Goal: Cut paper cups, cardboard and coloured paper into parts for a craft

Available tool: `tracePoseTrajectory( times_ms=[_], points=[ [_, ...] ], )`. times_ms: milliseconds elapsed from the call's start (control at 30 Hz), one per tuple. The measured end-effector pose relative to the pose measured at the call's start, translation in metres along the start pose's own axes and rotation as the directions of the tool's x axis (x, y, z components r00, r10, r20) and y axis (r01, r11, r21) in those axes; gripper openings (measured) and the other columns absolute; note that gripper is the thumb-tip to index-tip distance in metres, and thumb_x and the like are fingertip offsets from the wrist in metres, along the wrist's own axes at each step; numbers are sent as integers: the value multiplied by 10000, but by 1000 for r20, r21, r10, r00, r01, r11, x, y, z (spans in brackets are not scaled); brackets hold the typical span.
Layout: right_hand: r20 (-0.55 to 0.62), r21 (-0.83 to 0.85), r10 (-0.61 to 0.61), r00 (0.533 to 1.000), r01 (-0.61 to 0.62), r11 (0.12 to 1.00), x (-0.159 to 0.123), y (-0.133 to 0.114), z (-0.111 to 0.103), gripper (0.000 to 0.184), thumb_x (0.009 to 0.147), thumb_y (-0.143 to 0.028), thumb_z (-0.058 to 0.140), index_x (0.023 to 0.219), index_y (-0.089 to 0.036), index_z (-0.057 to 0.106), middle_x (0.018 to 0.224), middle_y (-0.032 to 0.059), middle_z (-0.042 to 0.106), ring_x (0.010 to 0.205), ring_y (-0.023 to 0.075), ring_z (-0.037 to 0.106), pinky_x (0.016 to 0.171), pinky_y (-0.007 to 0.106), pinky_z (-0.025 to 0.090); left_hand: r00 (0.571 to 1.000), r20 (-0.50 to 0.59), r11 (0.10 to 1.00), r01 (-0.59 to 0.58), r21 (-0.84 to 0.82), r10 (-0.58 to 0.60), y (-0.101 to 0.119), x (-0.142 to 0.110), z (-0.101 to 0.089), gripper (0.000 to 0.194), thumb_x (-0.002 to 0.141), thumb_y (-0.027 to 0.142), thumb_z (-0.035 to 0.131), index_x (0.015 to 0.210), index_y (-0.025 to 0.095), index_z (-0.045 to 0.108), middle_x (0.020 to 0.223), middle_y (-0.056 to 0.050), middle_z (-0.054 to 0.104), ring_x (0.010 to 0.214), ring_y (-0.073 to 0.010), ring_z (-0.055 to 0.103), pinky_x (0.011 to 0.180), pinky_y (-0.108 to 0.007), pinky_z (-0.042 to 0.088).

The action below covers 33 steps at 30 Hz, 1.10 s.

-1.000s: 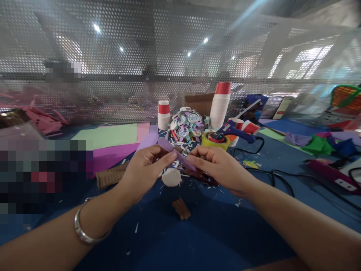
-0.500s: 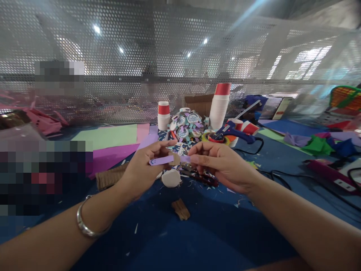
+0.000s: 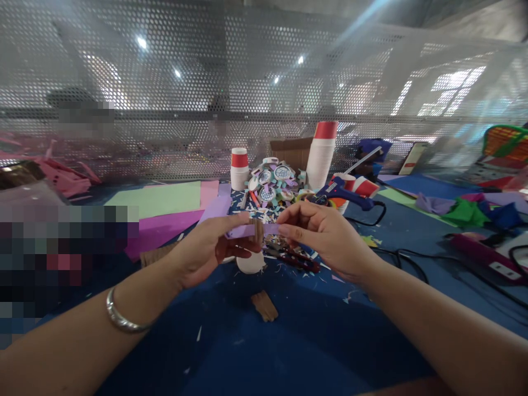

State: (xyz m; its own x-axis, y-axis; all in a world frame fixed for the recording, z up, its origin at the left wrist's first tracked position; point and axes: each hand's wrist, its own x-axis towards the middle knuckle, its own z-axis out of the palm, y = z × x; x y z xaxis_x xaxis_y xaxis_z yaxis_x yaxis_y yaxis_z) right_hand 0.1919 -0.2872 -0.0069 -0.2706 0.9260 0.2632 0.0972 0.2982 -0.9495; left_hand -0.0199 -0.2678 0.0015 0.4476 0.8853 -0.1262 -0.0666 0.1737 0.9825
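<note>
Both my hands are raised over the blue table (image 3: 289,341), pinching a narrow purple paper strip (image 3: 243,230) between them. My left hand (image 3: 206,250), with a silver bangle on its wrist, holds the strip's left part together with a small brown cardboard piece (image 3: 258,233). My right hand (image 3: 325,236) pinches the strip's right end with thumb and forefinger. Below the hands a white round disc (image 3: 251,263) stands on the table, with red-handled scissors (image 3: 295,257) beside it.
A brown cardboard scrap (image 3: 264,306) lies near me. Behind stand red-and-white paper cup stacks (image 3: 322,154), a pile of round paper badges (image 3: 272,184), a blue glue gun (image 3: 344,193) with a black cord, coloured paper sheets (image 3: 165,212) at left, and a perforated metal screen (image 3: 247,82).
The purple strip went from slanted to level across the brown piece. Both hands rose slightly and my left fingers stretched out along the strip.
</note>
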Motion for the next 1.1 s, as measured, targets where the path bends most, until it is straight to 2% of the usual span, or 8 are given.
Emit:
tracePoseTrajectory(
  times_ms=[100, 367, 533, 633, 767, 833, 900, 1100],
  points=[
    [29, -79, -22, 999, 24, 997, 0, -1, -1, 145, 831, -324, 656, 879, -197, 605, 751, -9, 574, 639, 107, 507, 599, 261, 428, 997, 50, 981, -62, 182, 54, -1, -3, 0, 210, 784, 381, 687, 817, 179, 732, 823, -70, 717, 788, -189, 656, 721, -287, 500],
    [51, -169, -17, 999, 26, 985, 0, 1, -2, 117, 861, -291, 614, 900, -181, 606, 731, -9, 570, 634, 110, 500, 590, 267, 410, 990, 26, 898, -136, 418, 138, -3, -4, -2, 234, 801, 413, 658, 807, 192, 737, 811, -59, 735, 776, -180, 650, 757, -308, 485],
    [56, -196, 39, 998, -27, 980, 3, 4, -4, 75, 846, -253, 613, 867, -182, 608, 707, -10, 571, 619, 112, 514, 584, 269, 417, 956, -10, 686, -204, 699, 294, 8, -3, -6, 321, 854, 493, 557, 876, 228, 737, 901, -55, 742, 830, -211, 654, 732, -305, 469],
    [59, -209, 98, 993, -84, 974, 4, 5, -5, 70, 830, -247, 620, 841, -180, 604, 678, -13, 567, 590, 110, 519, 561, 265, 413, 931, -63, 584, -173, 793, 361, 12, -2, -15, 379, 856, 533, 532, 1014, 232, 699, 1000, -76, 719, 899, -236, 643, 752, -313, 461],
    [73, -221, 156, 985, -136, 966, 5, 7, -6, 51, 827, -223, 615, 825, -173, 608, 678, -13, 573, 587, 102, 523, 564, 253, 421, 975, 94, 407, -170, 897, 201, 3, -2, -25, 735, 677, 603, 692, 1302, 258, 518, 1235, -103, 611, 1089, -316, 566, 864, -401, 449],
    [74, -232, 174, 982, -153, 961, 6, 9, -6, 31, 831, -203, 607, 822, -173, 612, 686, -8, 582, 601, 105, 541, 580, 257, 440, 969, 166, 264, -211, 941, 184, -5, -1, -25, 864, 617, 610, 728, 1356, 256, 454, 1253, -118, 578, 1154, -356, 501, 899, -460, 425],
    [71, -236, 184, 980, -162, 958, 6, 11, -6, 22, 834, -190, 603, 824, -176, 616, 693, -2, 588, 607, 110, 553, 585, 265, 453, 954, 229, 169, -262, 950, 192, -12, 1, -24, 861, 631, 570, 729, 1371, 246, 432, 1223, -120, 581, 1169, -361, 472, 917, -484, 408],
    [38, -203, 196, 980, -185, 962, 6, 15, -2, 28, 835, -167, 605, 815, -180, 619, 711, 12, 600, 608, 115, 561, 602, 286, 483, 923, 292, 117, -329, 937, 252, -20, 4, -18, 737, 693, 473, 695, 1344, 233, 447, 1147, -95, 626, 1116, -319, 525, 924, -472, 417]
  ],
)
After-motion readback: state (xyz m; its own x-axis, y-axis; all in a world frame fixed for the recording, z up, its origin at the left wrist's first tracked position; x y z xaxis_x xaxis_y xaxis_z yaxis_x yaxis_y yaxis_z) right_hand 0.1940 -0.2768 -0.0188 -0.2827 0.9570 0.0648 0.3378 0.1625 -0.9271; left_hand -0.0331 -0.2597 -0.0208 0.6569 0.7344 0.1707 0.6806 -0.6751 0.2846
